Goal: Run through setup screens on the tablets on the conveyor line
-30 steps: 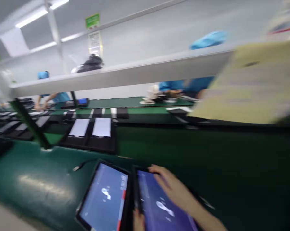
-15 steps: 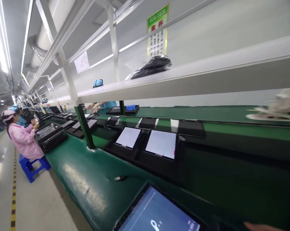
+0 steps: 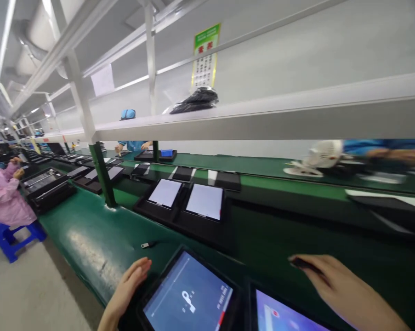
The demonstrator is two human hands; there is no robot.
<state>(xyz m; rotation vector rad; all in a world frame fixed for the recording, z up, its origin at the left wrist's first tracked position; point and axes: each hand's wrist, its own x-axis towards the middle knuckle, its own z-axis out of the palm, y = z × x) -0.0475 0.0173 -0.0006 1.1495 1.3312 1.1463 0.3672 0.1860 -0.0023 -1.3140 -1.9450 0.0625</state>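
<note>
In the head view a tablet with a lit blue screen and white logo [image 3: 190,294] lies at the bench's front. My left hand [image 3: 129,282] is just left of it, fingers stretched out and holding nothing. Right of it, a second tablet with a purple-blue screen [image 3: 283,317] is cut off by the lower edge. Above that one, my right hand [image 3: 334,287] pinches a small, dark, slim object [image 3: 309,265] whose kind I cannot make out. A short cable with a metal plug [image 3: 147,245] rests on the green bench beyond my left hand.
Two white-faced tablets [image 3: 204,202] sit in a black tray [image 3: 159,216] ahead. A green post [image 3: 102,174] and an overhead shelf [image 3: 262,117] frame the bench. Co-workers are at the left [image 3: 3,188] and across the bench [image 3: 133,145]. A white fan [image 3: 326,154] stands behind.
The view has swung right and the bench things have shifted left. Both my hands have come into fuller view, and the second tablet now shows at the bottom.
</note>
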